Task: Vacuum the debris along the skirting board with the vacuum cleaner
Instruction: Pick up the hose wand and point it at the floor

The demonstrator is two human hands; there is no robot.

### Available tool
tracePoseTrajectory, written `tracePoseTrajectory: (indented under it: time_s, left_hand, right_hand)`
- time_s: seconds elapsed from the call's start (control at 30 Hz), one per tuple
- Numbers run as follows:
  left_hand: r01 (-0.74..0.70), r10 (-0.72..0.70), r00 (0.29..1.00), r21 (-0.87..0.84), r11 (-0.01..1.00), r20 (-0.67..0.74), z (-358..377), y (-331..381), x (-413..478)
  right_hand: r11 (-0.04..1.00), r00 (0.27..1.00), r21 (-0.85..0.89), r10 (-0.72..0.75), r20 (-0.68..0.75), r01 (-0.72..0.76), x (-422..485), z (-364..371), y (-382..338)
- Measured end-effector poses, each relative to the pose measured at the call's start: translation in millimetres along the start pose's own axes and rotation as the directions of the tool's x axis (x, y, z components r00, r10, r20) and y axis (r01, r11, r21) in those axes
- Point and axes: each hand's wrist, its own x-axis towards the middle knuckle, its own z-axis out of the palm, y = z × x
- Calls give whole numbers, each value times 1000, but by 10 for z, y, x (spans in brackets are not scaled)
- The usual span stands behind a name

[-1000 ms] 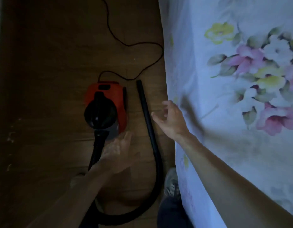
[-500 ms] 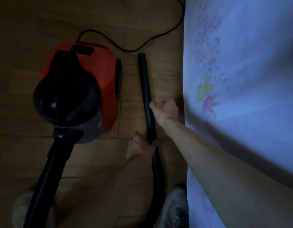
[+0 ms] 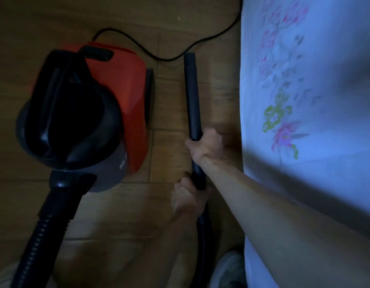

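Head view shows both hands, right hand (image 3: 207,143) ahead of left hand (image 3: 188,197), closed around the black wand (image 3: 192,94), apparently to lift it from the floor (image 3: 217,100) beside the red vacuum cleaner (image 3: 109,113).

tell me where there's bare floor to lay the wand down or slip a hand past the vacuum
Bare floor lies above and left of the red vacuum cleaner, beyond the power cord. A narrower strip runs between the wand and the floral bedsheet. The gap between vacuum and wand is tight. Near the bottom it is crowded: both hands, right and left, the hose, and a shoe.
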Motion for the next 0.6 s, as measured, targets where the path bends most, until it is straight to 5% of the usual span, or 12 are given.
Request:
tracePoseTrajectory:
  time_s: [0.6]
  left_hand:
    - [-165,159,986,-237,958,-45,-1324,867,-2138]
  right_hand:
    - [967,972,107,-234,32,229,-1492,-2061,-1166]
